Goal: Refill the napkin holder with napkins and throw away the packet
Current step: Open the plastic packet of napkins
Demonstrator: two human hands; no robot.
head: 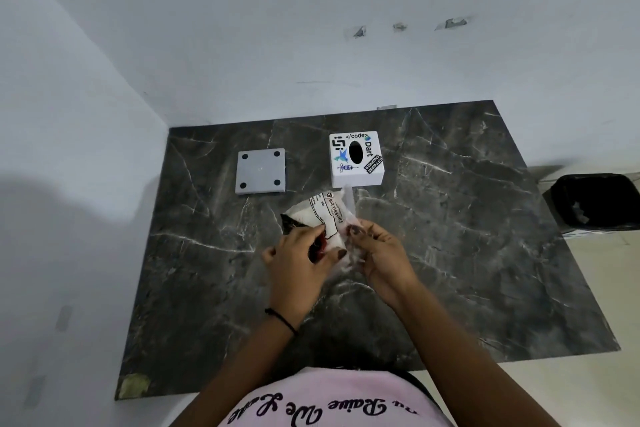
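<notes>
Both hands clamp their grip on the crinkled clear-plastic packet of white napkins [325, 215] just above the dark, white-veined marble tabletop [467, 253]: the left hand [299, 256] pinches its near, red-and-black printed end, while the right hand [381, 253] pinches the loose film on its right side. Just beyond the packet stands the white square napkin holder [356, 159], sticker-covered with a dark oval slot on top, and its flat grey square base plate [261, 172] with four dark round pads lies well apart to the left. A black-lined bin [595, 201] sits off the tabletop's right edge.
</notes>
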